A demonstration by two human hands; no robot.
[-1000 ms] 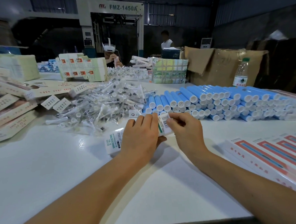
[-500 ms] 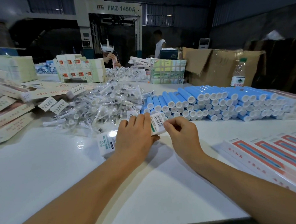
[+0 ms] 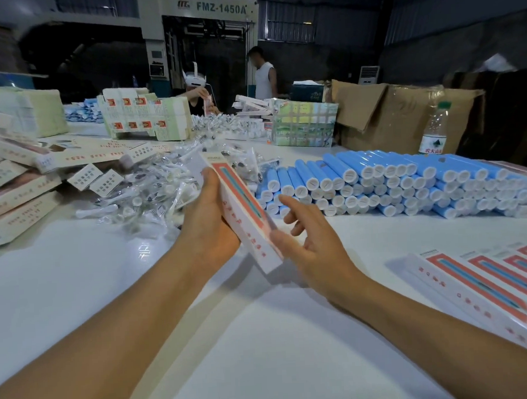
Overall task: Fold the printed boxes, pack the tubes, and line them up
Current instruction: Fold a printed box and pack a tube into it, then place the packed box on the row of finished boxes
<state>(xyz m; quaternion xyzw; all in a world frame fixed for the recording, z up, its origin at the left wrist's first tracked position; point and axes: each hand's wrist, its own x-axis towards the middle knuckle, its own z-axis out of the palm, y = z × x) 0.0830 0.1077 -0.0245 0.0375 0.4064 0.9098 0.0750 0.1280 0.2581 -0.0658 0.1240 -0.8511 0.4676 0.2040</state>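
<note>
Up off the white tabletop [image 3: 78, 300] comes the long, slim white cardboard box with the red-framed blue stripe [image 3: 241, 212], tilted, its far end pointing away over the heap of clear-wrapped white pieces [image 3: 152, 190]. The left hand [image 3: 208, 226] grips it along the left long edge, fingers curled behind, thumb side pressed against the printed face. The right hand [image 3: 313, 242] is at the box's near right edge: thumb touching the card, the other fingers spread and loose, not wrapped round anything.

This box looks light and thin-walled; stiff along its length, I'd say, but easy to dent across the broad face. Glossy print, so likely a bit slippery. Best held by the long edges near the middle, as the left hand has it, leaving the end flaps free.

Right of the box and beyond it, the stack of blue tubes with white caps [image 3: 392, 183] lies on its side, caps facing us. Nearer, to the box's right, a row of matching finished boxes [image 3: 486, 282] lies side by side. Left of the box, flat printed cartons [image 3: 14, 194] are piled. Beyond the tubes stands a clear plastic water bottle with a green cap [image 3: 435, 129].
</note>
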